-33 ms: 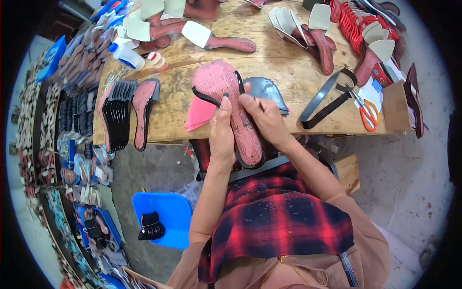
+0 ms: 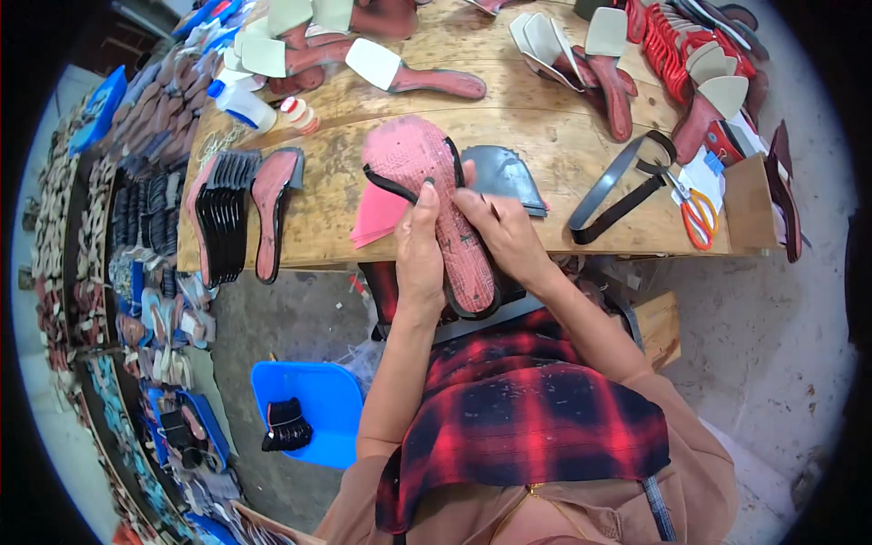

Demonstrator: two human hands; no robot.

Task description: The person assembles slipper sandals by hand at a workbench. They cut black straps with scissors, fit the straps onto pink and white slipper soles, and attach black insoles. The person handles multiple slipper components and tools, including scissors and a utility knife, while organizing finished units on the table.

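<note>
A pink insole (image 2: pixel 451 238) with black edging is held over the table's front edge, its broad end pointing away from me and its narrow end towards me. My left hand (image 2: pixel 421 245) grips it along the left side, thumb pressed on its upper face. At the opposite side, my right hand (image 2: pixel 504 227) pinches the edge near the middle, with the thumb bent over it and some fingers hidden beneath. Part of the black edging stands out loose at the broad end's left. Under the insole lie pink sheets (image 2: pixel 377 216) and a stack of dark grey pieces (image 2: pixel 504 177).
Black-edged insoles (image 2: pixel 218 218) stand in a row on the left of the wooden table (image 2: pixel 363 100). A black strip (image 2: pixel 618 191) and orange-handled scissors (image 2: pixel 698 218) lie at the right. White-ended insoles (image 2: pixel 436 82) fill the back. A blue bin (image 2: pixel 331 413) sits on the floor.
The fingers of my right hand have shifted slightly at the insole's edge. My left hand and the insole stay nearly in place.
</note>
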